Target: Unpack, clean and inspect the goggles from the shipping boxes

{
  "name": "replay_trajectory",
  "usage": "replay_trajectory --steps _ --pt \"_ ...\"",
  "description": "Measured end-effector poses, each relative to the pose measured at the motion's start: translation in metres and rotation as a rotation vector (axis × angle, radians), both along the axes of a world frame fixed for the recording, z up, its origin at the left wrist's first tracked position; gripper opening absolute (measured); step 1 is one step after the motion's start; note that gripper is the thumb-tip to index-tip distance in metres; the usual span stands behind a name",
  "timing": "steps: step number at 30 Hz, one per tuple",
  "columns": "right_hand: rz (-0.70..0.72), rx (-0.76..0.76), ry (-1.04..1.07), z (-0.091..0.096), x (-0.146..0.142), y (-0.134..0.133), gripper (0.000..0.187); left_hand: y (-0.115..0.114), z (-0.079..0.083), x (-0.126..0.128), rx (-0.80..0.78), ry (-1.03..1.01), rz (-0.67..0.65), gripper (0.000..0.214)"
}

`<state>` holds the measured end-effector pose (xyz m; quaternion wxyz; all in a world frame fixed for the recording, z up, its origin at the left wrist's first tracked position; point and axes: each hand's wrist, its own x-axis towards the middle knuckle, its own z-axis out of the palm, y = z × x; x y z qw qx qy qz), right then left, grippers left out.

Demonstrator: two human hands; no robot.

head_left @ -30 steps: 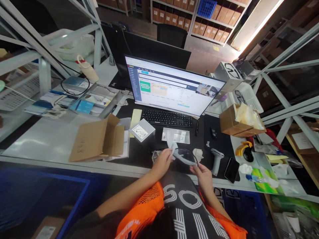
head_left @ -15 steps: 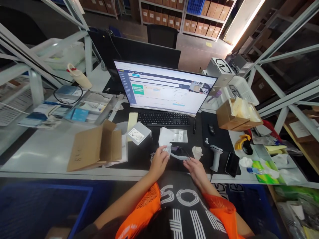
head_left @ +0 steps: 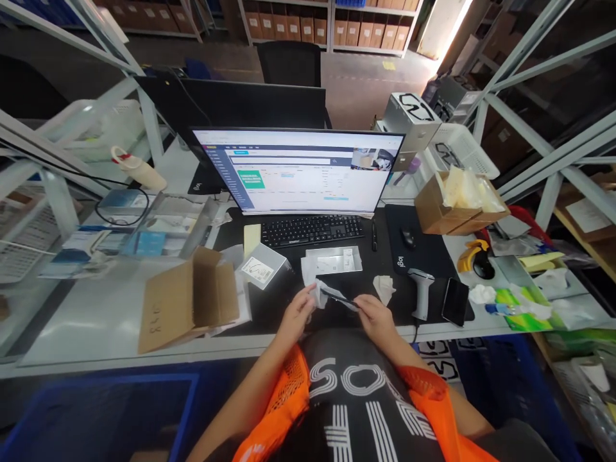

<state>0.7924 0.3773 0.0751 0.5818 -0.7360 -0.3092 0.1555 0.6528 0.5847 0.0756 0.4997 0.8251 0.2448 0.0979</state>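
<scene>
Both hands are closed on a pair of dark sunglasses (head_left: pixel 339 296) with thin white wrapping (head_left: pixel 319 298) around part of it, held low over the black desk mat. My left hand (head_left: pixel 296 313) pinches the wrapping at the left end. At the other end, the fingers of my right hand (head_left: pixel 375 314) grip the sunglasses. The sunglasses appear nearly edge-on, so their lenses hardly show. Just beyond them lies an open silver-grey box (head_left: pixel 344 262), with white paper at its left side. A grey box with a white label (head_left: pixel 262 266) sits to the left.
An open cardboard box (head_left: pixel 168 301) stands at left. Crumpled tissue (head_left: pixel 384 289), a barcode scanner (head_left: pixel 421 295) and a phone (head_left: pixel 455 301) lie at right. Behind are a keyboard (head_left: pixel 312 230) and monitor (head_left: pixel 298 179). A mouse (head_left: pixel 408 239) and tape dispenser (head_left: pixel 474 258) are further right.
The sunglasses have turned from lenses showing to nearly edge-on, and my right hand has come slightly closer to the left. The head view has shifted a little.
</scene>
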Motion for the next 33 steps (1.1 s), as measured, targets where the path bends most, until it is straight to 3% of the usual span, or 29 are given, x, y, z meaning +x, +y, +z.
replay_trajectory --steps 6,11,16,19,23,25,27,29,33 --pt "0.125 -0.05 -0.24 -0.002 -0.002 -0.001 0.031 0.016 0.025 0.023 0.205 0.15 0.025 0.031" --pt "0.18 -0.061 -0.626 0.002 -0.002 0.001 0.036 0.031 0.046 0.066 0.391 0.35 -0.167 0.026" --pt "0.2 -0.043 -0.771 0.009 0.0 0.004 0.037 0.035 0.047 0.093 0.485 0.529 -0.33 0.005" --pt "0.215 -0.063 -0.768 0.012 0.0 0.005 0.038 0.038 0.044 0.098 0.455 0.53 -0.458 0.013" --pt "0.24 -0.069 -0.695 0.01 0.001 0.008 0.036 0.039 0.041 0.1 0.278 0.415 -0.71 0.006" --pt "0.249 -0.055 -0.642 0.008 0.001 0.009 0.035 0.038 0.04 0.103 0.192 0.353 -0.775 0.006" --pt "0.225 -0.016 -0.499 0.005 0.003 0.009 0.032 0.036 0.04 0.105 0.144 0.291 -0.766 0.01" --pt "0.144 0.027 -0.318 0.0 0.006 0.008 0.027 0.035 0.041 0.104 0.146 0.226 -0.666 0.015" --pt "-0.075 0.035 -0.104 -0.016 0.011 0.003 0.017 0.032 0.043 0.079 0.263 0.181 -0.247 0.037"
